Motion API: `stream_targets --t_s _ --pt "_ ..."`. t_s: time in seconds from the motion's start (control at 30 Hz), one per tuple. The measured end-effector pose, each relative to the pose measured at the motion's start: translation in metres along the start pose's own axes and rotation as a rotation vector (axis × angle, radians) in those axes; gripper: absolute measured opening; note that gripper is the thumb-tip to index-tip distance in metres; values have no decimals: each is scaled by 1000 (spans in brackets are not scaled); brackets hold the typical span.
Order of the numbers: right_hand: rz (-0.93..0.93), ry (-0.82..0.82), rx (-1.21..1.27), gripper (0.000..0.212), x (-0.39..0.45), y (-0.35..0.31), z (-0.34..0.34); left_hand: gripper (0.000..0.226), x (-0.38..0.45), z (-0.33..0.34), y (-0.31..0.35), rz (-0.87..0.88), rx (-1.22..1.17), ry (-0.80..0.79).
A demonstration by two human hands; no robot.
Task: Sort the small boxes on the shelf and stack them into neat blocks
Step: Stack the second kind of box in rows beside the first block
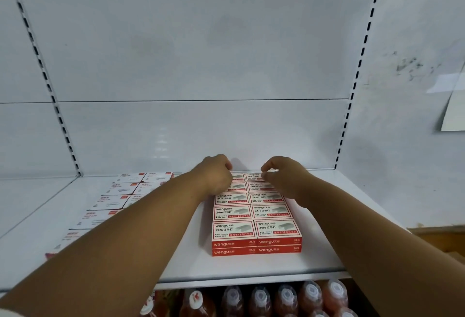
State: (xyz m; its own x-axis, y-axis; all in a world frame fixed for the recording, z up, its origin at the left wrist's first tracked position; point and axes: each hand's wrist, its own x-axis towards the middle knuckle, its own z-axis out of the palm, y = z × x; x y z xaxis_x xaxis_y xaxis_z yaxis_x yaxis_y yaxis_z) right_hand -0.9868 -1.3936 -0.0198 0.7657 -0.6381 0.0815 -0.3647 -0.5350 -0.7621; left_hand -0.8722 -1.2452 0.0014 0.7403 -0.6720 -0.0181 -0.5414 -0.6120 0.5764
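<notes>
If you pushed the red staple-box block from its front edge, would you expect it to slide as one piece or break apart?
The red staple-box block is many separate small boxes, two layers high and unbound, so it would probably shear or buckle along the seams. The smooth white shelf likely lets it slide easily. Being low and flat, it seems unlikely to tip. Staples suggest it is heavy for its size.

Matt red-and-white cardboard boxes (256,216), smooth white painted metal shelf (251,266) with faint sheen, glossy white back panel (201,127), clear plastic bottles (261,301), scuffed matt wall (407,65)
</notes>
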Motion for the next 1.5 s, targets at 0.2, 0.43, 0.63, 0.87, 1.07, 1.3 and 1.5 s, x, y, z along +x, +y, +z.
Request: stream_targets --t_s 0.2,0.43,0.63,0.87,1.07,1.3,1.5 --pt "46 37 35 19 -22 1 2 46 -21 -6 -5 -78 -138 48" --pt "10 39 108 23 -59 10 -2 43 -72 1 -7 -57 -308 5" --pt "-160 43 -162 42 -99 32 -21 62 -122 27 -30 22 -139 161" --pt "-334 43 -467 67 -129 46 -31 56 -146 26 -36 63 267 163" --pt "-428 -22 -564 51 -129 53 -33 40 -142 25 -39 135 401 160" --pt "-481 -62 -709 37 -128 44 -28 46 -132 36 -49 214 403 231" --pt "-462 -10 -774 33 -134 43 -23 44 -125 38 -53 266 421 269"
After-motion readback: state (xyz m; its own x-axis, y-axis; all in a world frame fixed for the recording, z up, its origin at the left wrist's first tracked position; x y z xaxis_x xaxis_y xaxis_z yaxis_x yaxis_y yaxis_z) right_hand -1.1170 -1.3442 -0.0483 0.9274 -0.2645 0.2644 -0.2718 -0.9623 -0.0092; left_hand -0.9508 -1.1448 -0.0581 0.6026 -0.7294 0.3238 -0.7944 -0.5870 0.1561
